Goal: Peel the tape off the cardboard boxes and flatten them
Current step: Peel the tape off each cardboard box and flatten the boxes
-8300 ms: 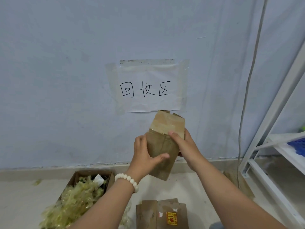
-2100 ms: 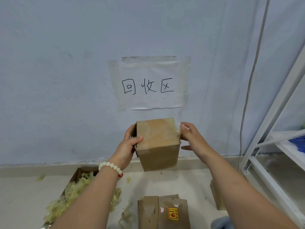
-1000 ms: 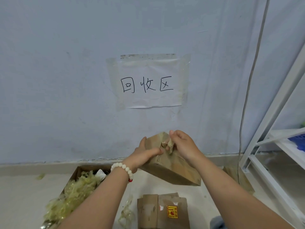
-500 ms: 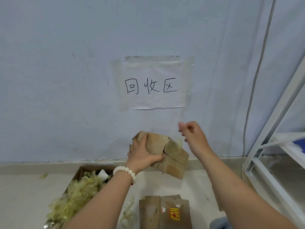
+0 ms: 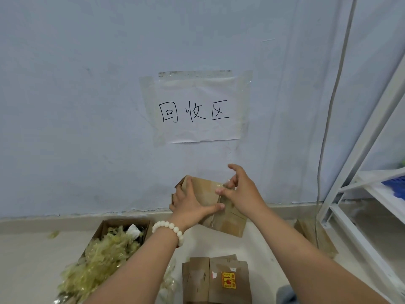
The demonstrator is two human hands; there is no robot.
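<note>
Half a second back the right hand (image 5: pixel 242 191) was lifted clear to the right of the cardboard box (image 5: pixel 207 191); now it has dropped back onto the box's upper right edge, and the box sits a little lower in the middle of the frame.

Behind it all is a pale blue-white wall (image 5: pixel 76 106) with a paper sign (image 5: pixel 197 110) taped up at centre, handwritten characters on it. A grey cable (image 5: pixel 328 128) runs down the wall at the right, next to a white metal rack (image 5: pixel 372 194). On the pale floor (image 5: pixel 28 264), lower left, an open carton (image 5: pixel 103 227) is heaped with crumpled yellowish tape scraps (image 5: pixel 103 257). Flattened cardboard (image 5: pixel 197 279) with a yellow and red sticker (image 5: pixel 229 280) lies at bottom centre, and another flat piece (image 5: pixel 311 235) lies by the foot of the rack.

Both forearms reach up from the bottom edge and meet at the box, held in the air in front of the wall, tilted down to the right. A white bead bracelet (image 5: pixel 168 229) circles the left wrist.

The left hand (image 5: pixel 190 208) grips the box's left side, fingers (image 5: pixel 186 185) curled round its far edge and thumb stretched across the front face. On the right hand, thumb and forefinger close together on the glossy tape (image 5: pixel 221 184) at the top right edge, while the remaining fingers (image 5: pixel 235 168) arch up, apart from one another.
</note>
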